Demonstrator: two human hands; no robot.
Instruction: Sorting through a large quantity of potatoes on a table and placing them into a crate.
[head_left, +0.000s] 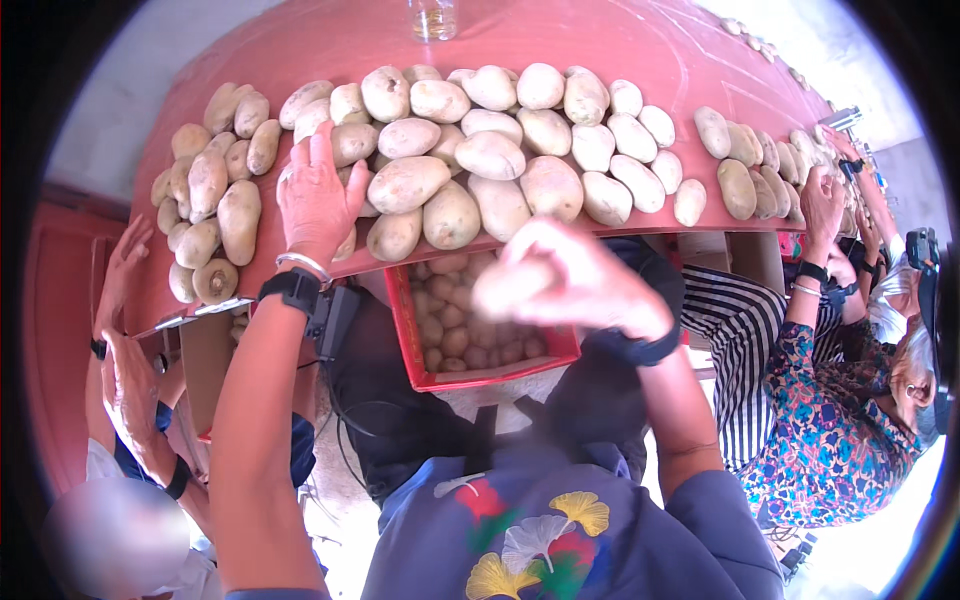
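My left hand (319, 195) rests palm down at the left end of a broad pile of potatoes (491, 156), thumb apart from the fingers. Its fingertips touch the potatoes there, and it grips none of them. Motion blurs my right hand (577, 274), which holds a potato (517, 289) over the table's front edge. Below it, a red cardboard box (495, 376) stands between my legs with many potatoes inside. Part of the box is hidden behind my right hand and forearm.
The red table (315, 34) also bears a glass jar (433, 21) at the back. Another potato pile (206, 176) lies left, and rows of potatoes (750, 169) lie right. One person (142, 420) sits close on my left; another, in a flowered shirt (832, 435), sits right.
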